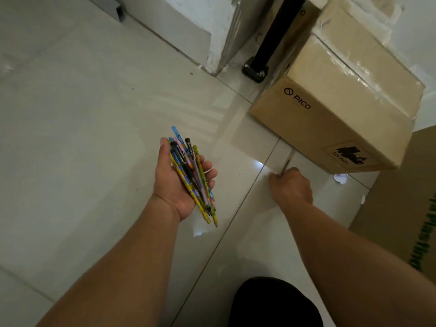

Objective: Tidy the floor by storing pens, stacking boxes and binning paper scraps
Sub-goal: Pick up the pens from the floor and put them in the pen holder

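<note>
My left hand (174, 182) lies palm up over the tiled floor and cradles a bundle of several pens and pencils (192, 173), yellow, blue, pink, green and black. My right hand (291, 187) is down at the floor in front of a cardboard box marked PICO (330, 119), its fingers closed on a thin pencil (285, 165) that sticks up, blurred. A crumpled white paper scrap (339, 178) lies on the floor just below the box's near corner.
A second cardboard box with green lettering (405, 220) stands at the right edge. A black post with a foot (256, 70) rises behind the PICO box, beside a white wall corner (212, 43). My dark-clothed knee (273, 303) is at the bottom.
</note>
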